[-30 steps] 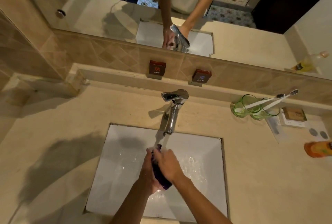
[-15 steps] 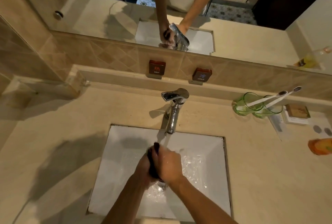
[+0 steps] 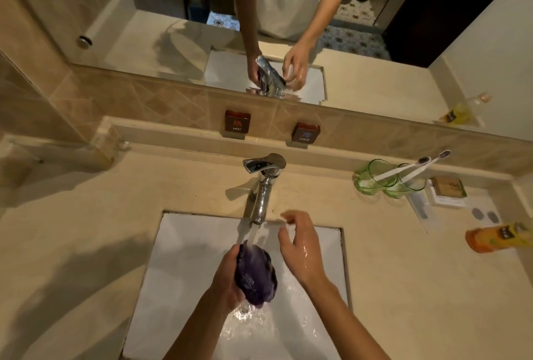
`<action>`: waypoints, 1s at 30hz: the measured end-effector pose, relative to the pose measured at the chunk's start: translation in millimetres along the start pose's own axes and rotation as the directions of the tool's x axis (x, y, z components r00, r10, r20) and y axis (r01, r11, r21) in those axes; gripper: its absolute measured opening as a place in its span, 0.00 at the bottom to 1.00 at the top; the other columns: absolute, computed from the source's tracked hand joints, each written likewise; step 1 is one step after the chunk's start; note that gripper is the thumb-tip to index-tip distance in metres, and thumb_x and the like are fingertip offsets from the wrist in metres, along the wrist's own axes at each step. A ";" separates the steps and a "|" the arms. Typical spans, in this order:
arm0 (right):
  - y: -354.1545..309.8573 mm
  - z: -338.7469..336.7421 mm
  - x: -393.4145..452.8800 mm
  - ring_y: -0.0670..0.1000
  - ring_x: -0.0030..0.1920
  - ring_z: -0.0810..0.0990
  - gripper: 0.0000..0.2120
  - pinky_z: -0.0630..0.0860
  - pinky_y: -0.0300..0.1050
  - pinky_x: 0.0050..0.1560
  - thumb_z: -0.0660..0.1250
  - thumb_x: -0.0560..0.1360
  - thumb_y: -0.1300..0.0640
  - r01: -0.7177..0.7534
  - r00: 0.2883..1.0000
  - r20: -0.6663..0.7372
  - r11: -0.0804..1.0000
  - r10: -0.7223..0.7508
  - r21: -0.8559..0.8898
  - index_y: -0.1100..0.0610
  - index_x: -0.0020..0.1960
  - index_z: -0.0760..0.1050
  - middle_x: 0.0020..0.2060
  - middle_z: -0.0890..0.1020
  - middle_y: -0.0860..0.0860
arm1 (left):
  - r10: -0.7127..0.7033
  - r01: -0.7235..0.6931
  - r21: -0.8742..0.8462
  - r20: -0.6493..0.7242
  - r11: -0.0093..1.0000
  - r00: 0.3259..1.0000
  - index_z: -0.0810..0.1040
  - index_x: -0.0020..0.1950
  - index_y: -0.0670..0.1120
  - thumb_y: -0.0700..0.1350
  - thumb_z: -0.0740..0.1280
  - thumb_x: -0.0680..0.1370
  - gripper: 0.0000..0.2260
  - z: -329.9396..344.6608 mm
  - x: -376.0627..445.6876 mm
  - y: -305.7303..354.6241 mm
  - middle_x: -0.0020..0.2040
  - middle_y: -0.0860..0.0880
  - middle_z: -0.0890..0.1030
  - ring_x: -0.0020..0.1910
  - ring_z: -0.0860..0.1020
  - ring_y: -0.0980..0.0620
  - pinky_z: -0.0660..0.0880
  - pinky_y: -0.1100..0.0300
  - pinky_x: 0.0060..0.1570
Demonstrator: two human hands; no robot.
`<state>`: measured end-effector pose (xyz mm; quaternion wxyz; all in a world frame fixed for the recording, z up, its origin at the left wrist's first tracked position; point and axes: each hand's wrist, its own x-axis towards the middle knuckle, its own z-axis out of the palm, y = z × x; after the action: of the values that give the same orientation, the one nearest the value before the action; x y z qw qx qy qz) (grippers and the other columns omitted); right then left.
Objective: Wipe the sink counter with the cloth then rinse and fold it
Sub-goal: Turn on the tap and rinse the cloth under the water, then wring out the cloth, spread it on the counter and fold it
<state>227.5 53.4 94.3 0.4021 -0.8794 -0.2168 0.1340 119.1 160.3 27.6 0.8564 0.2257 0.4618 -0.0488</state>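
My right hand [image 3: 302, 250] has come off the cloth [image 3: 255, 277] and is hovering beside it, wet, fingers loosely spread. My left hand [image 3: 227, 281] is gripping the bunched purple cloth under the faucet [image 3: 261, 201] stream, over the sink [image 3: 184, 258].

Right of basin: two green glass tumblers [image 3: 375, 180] holding toothbrushes [image 3: 403, 169], boxed soap [image 3: 448, 188], orange bottle [image 3: 496, 240] lying flat. On backsplash: HOT plate [image 3: 237, 120], COLD plate [image 3: 305, 132]. Above: mirror [image 3: 144, 27].
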 end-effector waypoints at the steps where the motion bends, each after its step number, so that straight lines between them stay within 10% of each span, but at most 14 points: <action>1: -19.1 -12.7 5.8 0.44 0.61 0.74 0.14 0.69 0.39 0.62 0.65 0.79 0.62 0.110 0.993 -0.049 0.994 -0.109 0.014 0.52 0.63 0.73 0.59 0.76 0.46 | 0.012 -0.012 0.011 -0.007 1.000 1.000 0.83 0.50 0.40 0.52 0.61 0.82 0.17 1.3 -0.6 1.0 0.48 0.36 0.82 0.48 0.81 0.37 0.78 0.40 0.58; 6: -80.6 -25.1 43.2 0.51 0.79 0.59 0.32 0.55 0.47 0.79 0.64 0.77 0.65 0.494 0.869 0.123 0.846 -0.479 -0.202 0.55 0.80 0.61 0.79 0.62 0.51 | -0.001 0.010 0.056 -0.153 0.998 0.988 0.81 0.59 0.41 0.55 0.61 0.81 0.20 9.8 -2.5 0.0 0.57 0.35 0.82 0.60 0.79 0.33 0.75 0.32 0.62; 17: -80.6 6.7 37.9 0.48 0.82 0.41 0.37 0.51 0.62 0.79 0.62 0.77 0.65 0.465 0.864 0.358 0.833 -0.353 -0.301 0.52 0.82 0.52 0.83 0.50 0.46 | 0.043 -0.047 -0.025 -0.136 0.999 0.990 0.78 0.67 0.41 0.59 0.69 0.76 0.28 -6.8 -6.0 -5.6 0.63 0.33 0.80 0.63 0.78 0.31 0.74 0.30 0.62; 21: -80.3 -7.6 30.6 0.47 0.81 0.54 0.32 0.54 0.43 0.79 0.58 0.76 0.68 0.355 0.909 0.233 0.935 -0.347 0.006 0.53 0.79 0.62 0.80 0.62 0.49 | 0.024 -0.022 0.024 -0.077 0.999 0.997 0.83 0.56 0.40 0.57 0.62 0.81 0.21 14.8 -43.1 10.1 0.53 0.37 0.83 0.54 0.80 0.36 0.75 0.39 0.61; 25: -55.1 -21.7 3.1 0.43 0.59 0.79 0.17 0.74 0.38 0.57 0.61 0.78 0.66 0.140 0.990 -0.038 0.977 -0.136 0.160 0.52 0.61 0.79 0.57 0.83 0.46 | 0.039 -0.038 0.046 -0.027 0.998 0.999 0.84 0.54 0.44 0.55 0.67 0.78 0.16 16.0 -57.8 18.0 0.52 0.40 0.84 0.54 0.81 0.37 0.78 0.39 0.56; 30: -6.0 -17.1 -32.1 0.49 0.53 0.80 0.05 0.74 0.37 0.49 0.65 0.82 0.56 -0.407 0.910 0.183 0.888 0.372 0.215 0.51 0.55 0.78 0.50 0.82 0.46 | 0.148 -0.156 0.047 0.137 0.987 0.979 0.80 0.59 0.40 0.53 0.66 0.78 0.18 11.1 -68.4 22.0 0.56 0.37 0.80 0.58 0.80 0.37 0.78 0.42 0.59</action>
<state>204.9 30.1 111.8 0.4579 -0.8363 -0.0442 0.2981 95.2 166.6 96.0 0.8797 0.2812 0.3833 -0.0115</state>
